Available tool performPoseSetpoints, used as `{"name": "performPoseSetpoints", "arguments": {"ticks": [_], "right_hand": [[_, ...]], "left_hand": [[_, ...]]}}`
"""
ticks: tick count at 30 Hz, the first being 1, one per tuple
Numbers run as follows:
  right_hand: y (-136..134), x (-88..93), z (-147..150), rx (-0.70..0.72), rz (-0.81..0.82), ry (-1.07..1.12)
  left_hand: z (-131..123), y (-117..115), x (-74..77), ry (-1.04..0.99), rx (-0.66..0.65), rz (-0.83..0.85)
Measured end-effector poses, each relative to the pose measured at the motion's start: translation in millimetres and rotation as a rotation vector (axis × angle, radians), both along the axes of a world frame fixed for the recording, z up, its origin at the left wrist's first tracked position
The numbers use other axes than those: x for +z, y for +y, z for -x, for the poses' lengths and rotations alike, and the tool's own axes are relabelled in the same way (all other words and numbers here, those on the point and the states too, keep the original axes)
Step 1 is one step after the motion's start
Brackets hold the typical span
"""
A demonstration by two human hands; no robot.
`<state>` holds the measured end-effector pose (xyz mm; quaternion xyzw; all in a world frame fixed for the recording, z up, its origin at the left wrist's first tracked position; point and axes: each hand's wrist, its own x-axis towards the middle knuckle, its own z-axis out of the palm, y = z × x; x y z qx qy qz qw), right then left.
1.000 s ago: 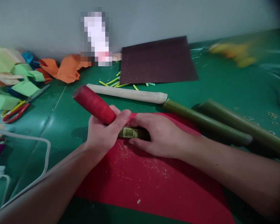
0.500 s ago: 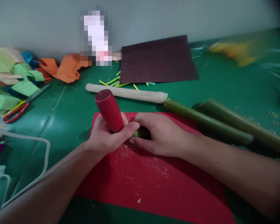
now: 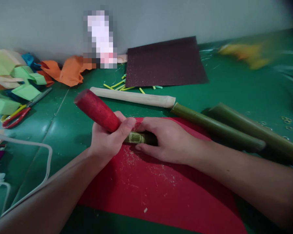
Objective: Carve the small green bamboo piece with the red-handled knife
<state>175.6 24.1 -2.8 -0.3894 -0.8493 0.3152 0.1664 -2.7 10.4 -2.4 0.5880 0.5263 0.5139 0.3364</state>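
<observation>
Red sheet [image 3: 175,195] lies nearest you on the green table [image 3: 107,222], a small pale chip [image 3: 145,210] near its front edge and fine pale shavings [image 3: 129,161] scattered farther up, just in front of your hands. Toward the sheet's far edge, crosswise between your 2 hands, is the dark green bamboo piece [image 3: 136,138]. Its skin looks smooth, and pale lines cut into it form a roughly square frame with narrow bands at the sides; the finer marks are too small to read. Your right hand [image 3: 166,139] curls over its right end, thumb on the near side and fingers on the far side, hiding that end. Your left hand [image 3: 109,136] is wrapped around a thick red handle [image 3: 97,110], thumb pointing toward the bamboo piece. The handle is round and mottled, with a duller flat butt tilted up to your left; your grip covers the lower end, so I cannot tell what it carries.

At your left, a white cable [image 3: 49,162] bends, with scissors [image 3: 17,118] beyond it. Past your hands, a pale stick [image 3: 134,97] and a slim green rod [image 3: 217,125] lie nearly end to end, a wider green tube [image 3: 256,131] beside the rod. Farthest back, a dark brown sheet [image 3: 166,61] reaches thin yellow-green sticks [image 3: 118,84], left of which sits crumpled orange material [image 3: 72,71].
</observation>
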Motion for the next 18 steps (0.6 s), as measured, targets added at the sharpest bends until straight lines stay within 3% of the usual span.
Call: {"name": "performPoseSetpoints", "arguments": {"ticks": [7,18], "right_hand": [[-0.3,-1.8,-0.8,-0.016,-0.027,0.023],[-1.2,-1.7,0.1,-0.008,-0.020,0.012]], "left_hand": [[5.6,-1.6,0.0,0.044,-0.227,-0.036],[2.1,-1.9,6.5,0.126,-0.228,-0.088]]}}
